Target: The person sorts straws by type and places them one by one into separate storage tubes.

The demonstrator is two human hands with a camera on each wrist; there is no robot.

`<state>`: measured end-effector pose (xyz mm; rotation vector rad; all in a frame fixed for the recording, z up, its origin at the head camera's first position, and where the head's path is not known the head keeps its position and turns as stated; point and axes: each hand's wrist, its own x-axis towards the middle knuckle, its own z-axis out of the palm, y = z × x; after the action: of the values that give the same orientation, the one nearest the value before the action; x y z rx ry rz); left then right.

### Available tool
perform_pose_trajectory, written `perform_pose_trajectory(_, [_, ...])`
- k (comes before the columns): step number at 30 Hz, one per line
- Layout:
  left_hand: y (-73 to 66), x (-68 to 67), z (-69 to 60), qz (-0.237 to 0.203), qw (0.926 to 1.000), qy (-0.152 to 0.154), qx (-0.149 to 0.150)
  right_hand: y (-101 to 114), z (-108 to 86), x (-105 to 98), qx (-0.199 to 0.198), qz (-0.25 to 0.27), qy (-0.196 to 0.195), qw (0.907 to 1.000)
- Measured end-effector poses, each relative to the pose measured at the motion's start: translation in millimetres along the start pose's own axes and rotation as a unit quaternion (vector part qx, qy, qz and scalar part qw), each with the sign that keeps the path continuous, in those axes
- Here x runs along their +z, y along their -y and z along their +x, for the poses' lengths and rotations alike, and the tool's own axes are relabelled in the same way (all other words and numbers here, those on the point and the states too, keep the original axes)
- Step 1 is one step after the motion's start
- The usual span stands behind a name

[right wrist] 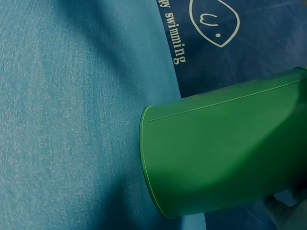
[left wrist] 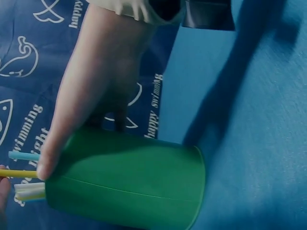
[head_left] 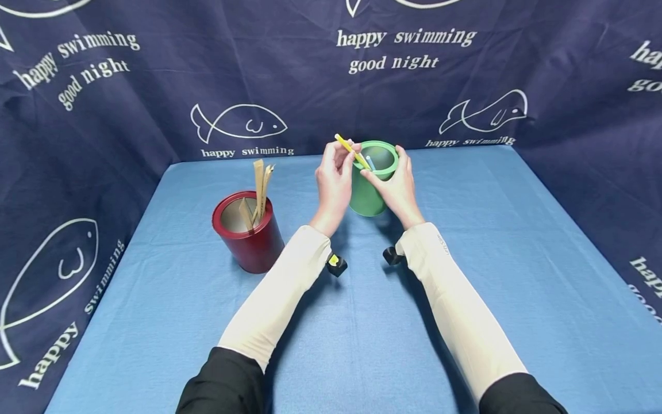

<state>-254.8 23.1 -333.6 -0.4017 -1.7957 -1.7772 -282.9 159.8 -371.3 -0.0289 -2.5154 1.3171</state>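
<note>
My left hand [head_left: 335, 175] pinches a slim yellow straw-like stick [head_left: 345, 144] slanting over the rim of a green can [head_left: 367, 195]. Around the can's right side and rim, my right hand [head_left: 399, 187] holds it, its thumb at the front edge near the stick's lower end. In the left wrist view, the green can [left wrist: 129, 182] appears sideways, with a light blue stick [left wrist: 24, 155] and several white sticks [left wrist: 29, 190] rising from its mouth. Only the left fingertips [left wrist: 4, 189] show there. In the right wrist view, the green can [right wrist: 225, 148] covers most of the hands.
A dark red can [head_left: 253, 247] stands left of my left forearm, with several flat wooden sticks [head_left: 260, 184] leaning in it. Blue cloth [head_left: 362, 345] covers the table. A navy printed curtain [head_left: 320, 75] hangs close behind the green can.
</note>
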Motion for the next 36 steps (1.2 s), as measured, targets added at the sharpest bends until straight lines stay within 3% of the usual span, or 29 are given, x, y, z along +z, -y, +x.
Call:
perform_pose_trajectory(16, [19.7,5.1,-2.3,0.065,0.9954,0.012,-0.070,-1,1.1,0,-0.001,0.002,0.000,1.0000])
perform_pose_trajectory(21, [23.7,4.0,-5.8,0.050,0.9954,0.021,-0.079,0,-0.2,-1,-0.002,0.004,-0.001,1.0000])
perform_pose_trajectory(29, [25.6,-7.3,-22.1,0.035,0.9961,0.045,-0.068,1,-0.1,0,0.002,0.006,0.009,0.9999])
perform_pose_trajectory(36, [16.4,-28.5,-41.0,0.033,0.9935,0.087,-0.065,0,2.0,-9,0.014,0.035,0.040,0.9985])
